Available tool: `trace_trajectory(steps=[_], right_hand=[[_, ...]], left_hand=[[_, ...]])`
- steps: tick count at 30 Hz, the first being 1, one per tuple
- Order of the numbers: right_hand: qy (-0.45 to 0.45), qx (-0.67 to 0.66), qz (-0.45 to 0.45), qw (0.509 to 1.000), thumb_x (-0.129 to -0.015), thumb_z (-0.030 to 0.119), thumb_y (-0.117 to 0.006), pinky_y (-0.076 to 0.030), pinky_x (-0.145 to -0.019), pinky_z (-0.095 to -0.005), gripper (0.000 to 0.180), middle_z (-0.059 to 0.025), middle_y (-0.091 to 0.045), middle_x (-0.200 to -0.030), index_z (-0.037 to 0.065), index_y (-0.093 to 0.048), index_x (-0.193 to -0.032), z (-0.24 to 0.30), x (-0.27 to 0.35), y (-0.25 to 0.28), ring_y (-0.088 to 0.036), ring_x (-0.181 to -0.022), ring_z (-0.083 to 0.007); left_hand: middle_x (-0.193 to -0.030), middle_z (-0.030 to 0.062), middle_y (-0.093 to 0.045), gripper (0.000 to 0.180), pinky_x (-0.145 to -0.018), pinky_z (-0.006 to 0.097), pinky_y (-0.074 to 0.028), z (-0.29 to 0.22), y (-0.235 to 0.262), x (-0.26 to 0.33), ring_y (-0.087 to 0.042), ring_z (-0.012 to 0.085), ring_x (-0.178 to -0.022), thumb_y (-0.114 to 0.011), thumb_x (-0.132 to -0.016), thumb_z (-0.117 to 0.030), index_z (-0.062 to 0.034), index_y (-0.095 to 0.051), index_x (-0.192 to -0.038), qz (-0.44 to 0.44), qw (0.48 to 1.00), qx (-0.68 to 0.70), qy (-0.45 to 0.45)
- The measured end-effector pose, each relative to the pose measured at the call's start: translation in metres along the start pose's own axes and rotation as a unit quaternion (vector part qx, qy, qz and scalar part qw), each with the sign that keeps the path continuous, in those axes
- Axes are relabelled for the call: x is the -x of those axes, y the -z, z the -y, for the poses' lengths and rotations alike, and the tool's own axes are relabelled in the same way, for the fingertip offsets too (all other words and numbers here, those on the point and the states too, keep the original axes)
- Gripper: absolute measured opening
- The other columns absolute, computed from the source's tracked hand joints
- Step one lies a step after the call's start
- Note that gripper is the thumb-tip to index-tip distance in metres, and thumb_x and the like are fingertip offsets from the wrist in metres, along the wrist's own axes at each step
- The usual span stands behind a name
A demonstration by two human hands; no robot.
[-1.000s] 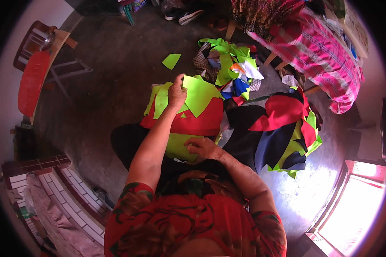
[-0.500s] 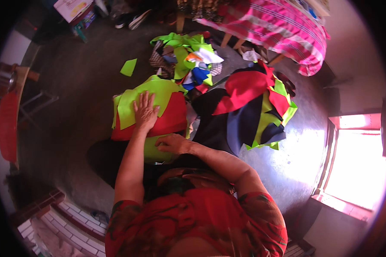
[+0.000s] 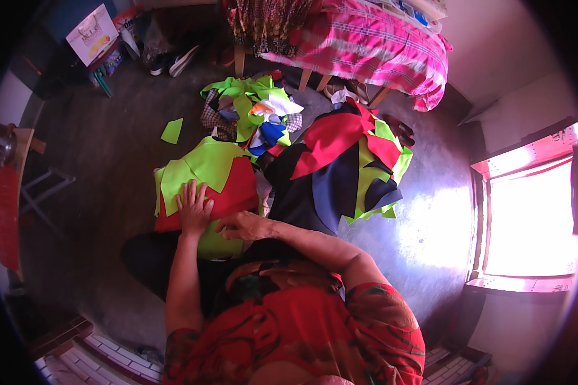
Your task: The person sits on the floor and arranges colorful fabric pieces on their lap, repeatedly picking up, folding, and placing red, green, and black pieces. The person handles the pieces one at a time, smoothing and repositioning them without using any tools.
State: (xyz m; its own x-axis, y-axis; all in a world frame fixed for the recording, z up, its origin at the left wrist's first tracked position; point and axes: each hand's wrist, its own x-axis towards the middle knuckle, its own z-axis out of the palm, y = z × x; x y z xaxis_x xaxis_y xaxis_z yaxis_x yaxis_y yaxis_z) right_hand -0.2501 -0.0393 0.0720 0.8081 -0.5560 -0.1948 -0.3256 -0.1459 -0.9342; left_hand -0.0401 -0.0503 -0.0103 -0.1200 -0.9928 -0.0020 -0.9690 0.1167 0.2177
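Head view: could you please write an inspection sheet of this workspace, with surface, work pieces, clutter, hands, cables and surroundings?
Surface: dark floor, with bright glare at the right.
Job's things: lime-green cloth pieces lying over red cloth, stacked in front of the person.
Clutter: mixed scrap pile beyond the stack; heap of dark, red and green cloth to its right; lone green scrap on the floor.
Hands: left hand spread flat on the stack; right hand near its lower part, fingers loosely bent, contact unclear.
Cables: nothing seen.
Surroundings: pink plaid cloth draped over furniture; shoes at the far side; bright opening at the right.
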Motion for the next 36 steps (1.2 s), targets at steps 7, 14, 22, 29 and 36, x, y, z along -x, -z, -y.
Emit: trace_trajectory(steps=[7,14,22,29,36], right_hand=[[0.063,0.008,-0.218,0.974,-0.092,0.016,-0.059,-0.052,-0.081,-0.0298,0.029,-0.0098,-0.067,-0.103,0.005,-0.06,-0.119,0.059,0.067,0.08,-0.065,-0.093,-0.0165],[-0.066,0.371,-0.471,0.798,-0.073,0.004,-0.062,-0.046,-0.092,-0.041,0.053,-0.0141,-0.057,-0.123,0.01,-0.054,-0.125,0.019,0.15,0.174,-0.055,-0.112,-0.033],[-0.083,0.441,-0.367,0.814,-0.073,0.002,-0.062,-0.038,-0.103,-0.0419,0.062,-0.0117,-0.048,-0.136,0.014,-0.049,-0.133,-0.02,0.154,0.17,-0.044,-0.127,-0.0308],[-0.083,0.436,-0.374,0.814,-0.076,-0.002,-0.056,-0.038,-0.103,-0.0413,0.05,-0.0106,-0.052,-0.132,0.013,-0.057,-0.124,-0.037,0.15,0.169,-0.045,-0.127,-0.0301],[-0.046,0.249,-0.513,0.82,-0.083,-0.005,-0.051,-0.048,-0.09,-0.0337,0.034,-0.0105,-0.065,-0.111,0.009,-0.064,-0.112,-0.026,0.152,0.183,-0.061,-0.107,-0.0229]], left_hand=[[-0.152,0.0084,-0.023,0.054,-0.111,0.056,-0.013,0.005,-0.007,0.006,-0.018,0.0299,-0.141,-0.049,-0.09,-0.041,-0.0179,-0.041,-0.139,-0.033,0.999,0.022,-0.005],[-0.153,0.0087,-0.023,0.055,-0.112,0.054,-0.012,-0.001,0.005,0.007,-0.018,0.0292,-0.142,-0.05,-0.091,-0.04,-0.0182,-0.04,-0.141,-0.013,0.999,0.037,0.002],[-0.153,0.0089,-0.022,0.055,-0.113,0.053,-0.011,0.002,0.0,0.008,-0.017,0.0295,-0.142,-0.05,-0.09,-0.039,-0.0173,-0.04,-0.14,-0.022,0.999,0.027,-0.002],[-0.153,0.0083,-0.022,0.058,-0.111,0.056,-0.015,-0.002,0.003,0.01,-0.018,0.0298,-0.141,-0.055,-0.087,-0.043,-0.0191,-0.042,-0.139,-0.03,0.999,0.02,-0.009],[-0.151,0.0084,-0.024,0.06,-0.11,0.056,-0.016,-0.002,0.015,0.013,-0.019,0.0298,-0.141,-0.062,-0.084,-0.04,-0.0135,-0.044,-0.136,-0.05,0.997,0.062,0.002]])
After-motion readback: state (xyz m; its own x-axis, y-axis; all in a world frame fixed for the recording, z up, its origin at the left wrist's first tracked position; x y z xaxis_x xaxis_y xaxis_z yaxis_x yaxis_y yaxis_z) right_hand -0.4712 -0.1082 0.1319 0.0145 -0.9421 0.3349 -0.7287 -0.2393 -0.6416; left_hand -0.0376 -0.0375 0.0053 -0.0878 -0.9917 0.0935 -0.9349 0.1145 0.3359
